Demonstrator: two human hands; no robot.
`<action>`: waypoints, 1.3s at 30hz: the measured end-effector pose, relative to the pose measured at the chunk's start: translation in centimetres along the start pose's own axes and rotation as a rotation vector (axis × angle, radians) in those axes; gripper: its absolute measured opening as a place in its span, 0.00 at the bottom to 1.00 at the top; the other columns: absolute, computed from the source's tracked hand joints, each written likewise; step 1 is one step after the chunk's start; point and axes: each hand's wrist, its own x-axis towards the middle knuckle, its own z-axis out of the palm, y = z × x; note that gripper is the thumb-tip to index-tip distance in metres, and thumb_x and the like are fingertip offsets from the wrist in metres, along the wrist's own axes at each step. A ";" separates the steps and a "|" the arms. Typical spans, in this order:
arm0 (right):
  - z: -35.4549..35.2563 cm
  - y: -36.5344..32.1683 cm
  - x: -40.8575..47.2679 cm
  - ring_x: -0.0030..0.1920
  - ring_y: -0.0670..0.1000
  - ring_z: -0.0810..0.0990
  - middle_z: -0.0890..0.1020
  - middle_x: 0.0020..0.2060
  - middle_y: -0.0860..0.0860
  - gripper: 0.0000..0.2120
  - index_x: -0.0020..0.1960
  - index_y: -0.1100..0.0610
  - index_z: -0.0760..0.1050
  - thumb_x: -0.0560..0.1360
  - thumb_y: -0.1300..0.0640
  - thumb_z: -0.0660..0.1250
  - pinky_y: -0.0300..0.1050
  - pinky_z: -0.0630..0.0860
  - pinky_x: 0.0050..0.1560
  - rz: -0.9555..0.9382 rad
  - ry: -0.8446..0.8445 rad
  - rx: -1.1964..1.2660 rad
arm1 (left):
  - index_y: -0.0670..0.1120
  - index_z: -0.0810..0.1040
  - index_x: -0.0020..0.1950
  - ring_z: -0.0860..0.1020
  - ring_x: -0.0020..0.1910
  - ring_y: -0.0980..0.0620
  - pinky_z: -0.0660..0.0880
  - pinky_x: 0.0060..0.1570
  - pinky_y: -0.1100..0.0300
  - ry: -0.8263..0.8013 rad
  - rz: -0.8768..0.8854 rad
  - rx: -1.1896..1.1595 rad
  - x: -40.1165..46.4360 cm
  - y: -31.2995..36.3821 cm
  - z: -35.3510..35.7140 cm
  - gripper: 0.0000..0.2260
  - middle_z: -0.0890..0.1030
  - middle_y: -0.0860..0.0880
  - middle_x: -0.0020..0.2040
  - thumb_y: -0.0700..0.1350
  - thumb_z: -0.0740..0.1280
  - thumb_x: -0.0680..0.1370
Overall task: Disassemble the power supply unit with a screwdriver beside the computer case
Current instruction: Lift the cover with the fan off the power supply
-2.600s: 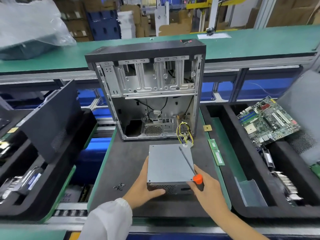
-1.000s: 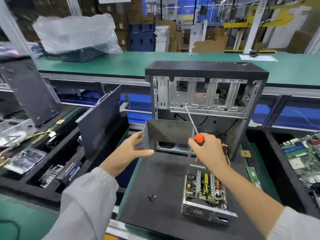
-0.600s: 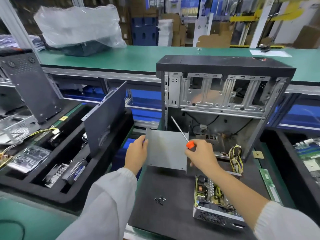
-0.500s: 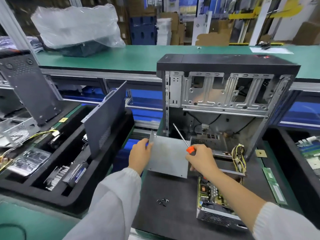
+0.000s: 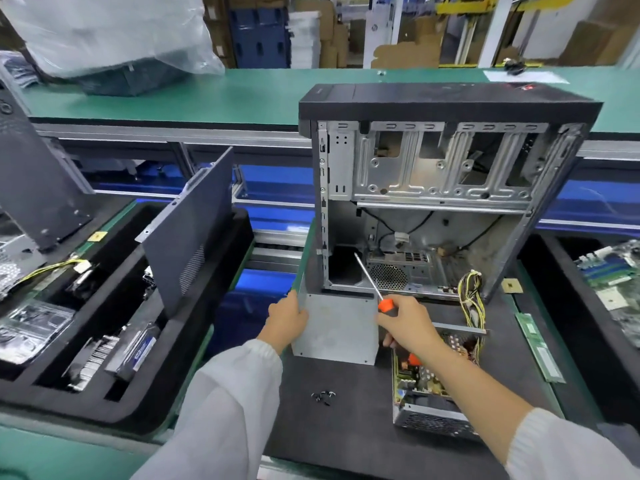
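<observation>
The grey metal cover [image 5: 337,329] of the power supply is off its base and sits low over the black mat, in front of the open computer case [image 5: 443,188]. My left hand [image 5: 285,320] grips the cover's left edge. My right hand [image 5: 407,323] holds the orange-handled screwdriver [image 5: 372,285], its shaft pointing up and left toward the case, and touches the cover's right edge. The opened power supply base [image 5: 426,386], with its circuit board bare, lies on the mat under my right forearm. Its yellow and black wires [image 5: 471,303] trail toward the case.
Loose black screws [image 5: 323,398] lie on the mat [image 5: 346,434] near the front. A black foam tray [image 5: 114,386] at left holds a leaning case side panel [image 5: 188,230] and parts. A motherboard [image 5: 613,278] lies in the right tray; a memory stick [image 5: 538,346] lies beside it.
The cover was lifted off the power supply, raised in front of the case, then lowered toward the mat to the left of the opened base. Both hands stayed on it.
</observation>
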 end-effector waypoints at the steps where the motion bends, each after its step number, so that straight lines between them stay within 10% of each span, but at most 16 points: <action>1: -0.8 0.3 -0.3 0.20 0.46 0.78 0.80 0.29 0.54 0.02 0.48 0.58 0.76 0.76 0.62 0.66 0.38 0.74 0.23 -0.018 0.045 0.003 | 0.41 0.68 0.68 0.69 0.63 0.41 0.69 0.59 0.50 0.067 0.055 0.052 -0.3 0.5 0.2 0.15 0.73 0.43 0.62 0.43 0.59 0.82; 5: -4.4 2.5 -2.1 0.23 0.49 0.77 0.82 0.31 0.54 0.05 0.44 0.61 0.75 0.77 0.60 0.66 0.47 0.78 0.29 -0.043 0.138 -0.028 | 0.42 0.75 0.64 0.74 0.56 0.50 0.68 0.59 0.60 0.205 0.386 -0.120 -2.9 4.5 2.1 0.13 0.75 0.47 0.58 0.40 0.64 0.80; 13: -8.5 6.6 -4.9 0.38 0.49 0.73 0.74 0.36 0.46 0.10 0.37 0.51 0.73 0.74 0.54 0.72 0.45 0.70 0.39 -0.023 0.063 -0.143 | 0.39 0.84 0.44 0.71 0.31 0.60 0.65 0.30 0.72 -0.363 0.482 0.081 -6.1 9.2 9.0 0.11 0.76 0.53 0.32 0.48 0.73 0.75; 22: -11.1 13.7 -5.6 0.29 0.49 0.73 0.76 0.33 0.51 0.06 0.48 0.53 0.69 0.80 0.51 0.60 0.36 0.67 0.27 -0.022 -0.020 -0.197 | 0.44 0.85 0.44 0.73 0.31 0.65 0.67 0.34 0.73 -0.536 0.452 0.131 -7.5 11.0 9.9 0.11 0.78 0.61 0.32 0.51 0.75 0.72; 30: -8.4 16.7 -6.5 0.31 0.49 0.75 0.78 0.33 0.52 0.05 0.49 0.53 0.68 0.80 0.52 0.61 0.37 0.69 0.30 -0.062 0.245 -0.001 | 0.41 0.86 0.48 0.77 0.37 0.61 0.72 0.40 0.70 -0.481 0.510 0.114 -7.3 10.4 10.2 0.09 0.85 0.47 0.44 0.46 0.75 0.73; 39: -7.7 17.6 -6.0 0.42 0.55 0.76 0.74 0.45 0.53 0.07 0.50 0.56 0.67 0.78 0.54 0.63 0.48 0.72 0.39 -0.019 0.271 -0.302 | 0.53 0.81 0.34 0.81 0.50 0.62 0.74 0.50 0.70 -0.493 0.467 -0.141 -7.6 8.9 11.5 0.08 0.85 0.57 0.45 0.46 0.78 0.70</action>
